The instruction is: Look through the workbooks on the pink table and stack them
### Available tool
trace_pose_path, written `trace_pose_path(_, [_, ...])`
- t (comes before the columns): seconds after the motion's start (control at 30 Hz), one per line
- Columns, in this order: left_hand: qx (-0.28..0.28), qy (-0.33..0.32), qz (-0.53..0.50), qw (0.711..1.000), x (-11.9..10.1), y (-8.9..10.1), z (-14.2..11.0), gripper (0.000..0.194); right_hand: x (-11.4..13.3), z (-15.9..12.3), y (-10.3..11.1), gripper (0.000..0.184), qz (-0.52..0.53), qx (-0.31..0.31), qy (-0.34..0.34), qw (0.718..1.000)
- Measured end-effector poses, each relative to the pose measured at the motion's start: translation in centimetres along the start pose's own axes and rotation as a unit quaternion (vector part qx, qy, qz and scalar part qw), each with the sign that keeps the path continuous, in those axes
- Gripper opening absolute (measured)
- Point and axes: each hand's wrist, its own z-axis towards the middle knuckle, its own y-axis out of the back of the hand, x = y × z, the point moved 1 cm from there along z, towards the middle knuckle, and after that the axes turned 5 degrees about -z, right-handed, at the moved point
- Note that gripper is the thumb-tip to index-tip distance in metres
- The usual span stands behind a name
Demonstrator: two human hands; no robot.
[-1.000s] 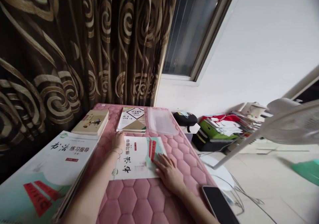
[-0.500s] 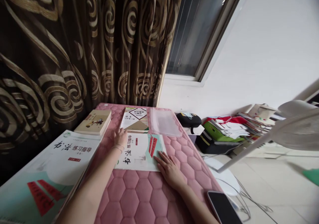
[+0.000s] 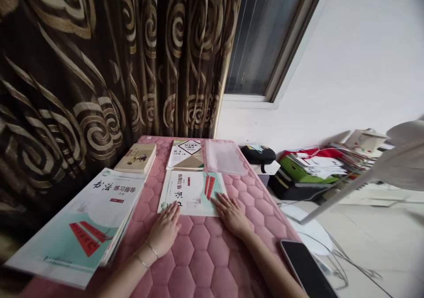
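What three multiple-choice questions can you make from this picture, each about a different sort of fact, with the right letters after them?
1. What colour is the mat?
A. Green
B. Grey
C. Pink

2. Where does the clear pouch lie?
A. At the far end of the mat, beside a book
B. On the floor
C. On top of the stack at the left

3. How does the right hand rest?
A. Closed in a fist
B. Open and flat, with its fingers on the workbook
C. Raised high above the mat

Answers:
1. C, because the mat's quilted cover shows pink all around the books.
2. A, because the pouch lies next to the book along the mat's far end.
3. B, because the fingers are spread on the workbook's lower corner.
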Motion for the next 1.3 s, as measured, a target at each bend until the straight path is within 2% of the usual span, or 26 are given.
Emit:
trace_pose_path(0.07, [-0.012,0.007,-0.003,1.0,0.8,0.6,-0.4,0.047,0.2,0.0,0.2,0.046,0.0,-0.002,-0.003,1.0])
trace_pose_path(0.13, [-0.023,0.026,-0.015,0.999,0.6,1.1,0.1,0.042,0.9,-0.2,0.4,0.044,0.0,-0.022,-0.023,0.999])
trace_pose_path(0.23, [-0.032,0.043,-0.045,0.998,-0.9,1.6,2.0,0.034,3.6,-0.3,0.5,0.035,0.016,-0.076,-0.053,0.996])
trace_pose_path(0.37, [-0.021,0.007,-0.077,0.997,-3.1,1.5,4.7,0.029,8.1,0.1,0.3,0.025,0.069,-0.116,-0.002,0.991])
trace_pose_path(0.5, [-0.029,0.022,-0.079,0.996,-3.7,1.0,5.7,0.026,9.5,0.8,0.1,0.018,0.091,-0.12,-0.011,0.989])
trace_pose_path(0.67, [-0.048,0.027,-0.093,0.994,-2.2,1.6,4.8,0.02,7.5,0.2,0.4,0.009,0.105,-0.124,-0.018,0.987])
trace_pose_path(0.83, [-0.082,0.066,-0.088,0.991,2.0,3.1,1.9,0.02,2.8,-2.1,1.0,0.012,0.071,-0.125,-0.064,0.988])
trace_pose_path(1.0, [-0.107,0.116,-0.134,0.978,5.7,2.9,-0.3,0.023,-1.2,-3.9,1.4,0.02,0.078,-0.117,-0.102,0.985])
trace_pose_path(1.3, [-0.102,0.142,-0.223,0.959,6.8,2.5,-0.2,0.03,-2.7,-3.8,0.5,0.027,0.136,-0.103,-0.113,0.979])
